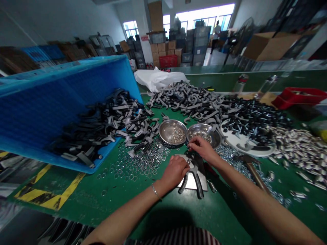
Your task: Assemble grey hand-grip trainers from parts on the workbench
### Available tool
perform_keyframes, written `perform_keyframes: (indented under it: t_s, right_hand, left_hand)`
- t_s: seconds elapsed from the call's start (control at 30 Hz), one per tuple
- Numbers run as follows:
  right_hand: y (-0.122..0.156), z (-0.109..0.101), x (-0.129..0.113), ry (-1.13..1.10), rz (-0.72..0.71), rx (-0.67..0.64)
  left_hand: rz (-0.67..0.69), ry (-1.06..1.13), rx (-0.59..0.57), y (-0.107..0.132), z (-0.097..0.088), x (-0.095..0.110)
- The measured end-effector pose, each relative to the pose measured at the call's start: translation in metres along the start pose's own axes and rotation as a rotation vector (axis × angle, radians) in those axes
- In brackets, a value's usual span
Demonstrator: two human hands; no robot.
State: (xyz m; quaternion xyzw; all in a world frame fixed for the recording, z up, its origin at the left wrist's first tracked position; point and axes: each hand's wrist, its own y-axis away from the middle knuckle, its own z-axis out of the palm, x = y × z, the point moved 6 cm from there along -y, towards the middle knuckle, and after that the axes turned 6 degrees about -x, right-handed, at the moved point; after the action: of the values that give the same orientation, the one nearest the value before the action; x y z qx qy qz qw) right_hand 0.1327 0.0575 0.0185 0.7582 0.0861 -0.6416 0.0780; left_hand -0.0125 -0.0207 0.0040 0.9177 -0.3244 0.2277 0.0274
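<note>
And there it was, the grey 2-handled tool (195, 170) on the metal plate (191, 183), its top gripped by the left hand's (176, 168) fingers! The right hand (201, 147) hovered beyond, by the steel bowl (217, 136), grip impossible to tell.

A slim, light-coloured bracelet (154, 190) circled the wrist of the left hand (175, 169). The forearms (245, 183) were bare, and a dark garment (178, 236) with narrow, pale stripes showed at the near edge.

Green table (122, 200) | blue crate (102, 78) | metal rings (143, 163) | steel bowls (166, 130) | metal plate (191, 183) | hammer (257, 175)
</note>
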Motion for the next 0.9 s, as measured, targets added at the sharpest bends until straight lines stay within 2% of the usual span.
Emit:
perform_keyframes:
  t_s: [0.17, 0.3, 0.4, 0.6, 0.9]
  right_hand:
    - [0.060, -0.002, 0.003, -0.100, 0.093, 0.005]
    - [0.115, -0.006, 0.017, -0.240, 0.223, 0.051]
    - [0.142, -0.002, 0.024, -0.305, 0.250, 0.080]
    - [0.155, 0.016, 0.030, -0.366, 0.244, 0.103]
    - [0.157, 0.029, 0.026, -0.373, 0.238, 0.072]
  left_hand:
    - [0.128, -0.206, 0.005, 0.003, -0.001, 0.007]
    - [0.297, -0.330, -0.023, 0.021, 0.004, 0.015]
    - [0.325, -0.394, -0.033, 0.036, 0.012, 0.015]
    - [0.202, -0.391, -0.060, 0.042, 0.020, 0.010]
    - [0.198, -0.361, -0.099, 0.042, 0.015, 0.016]
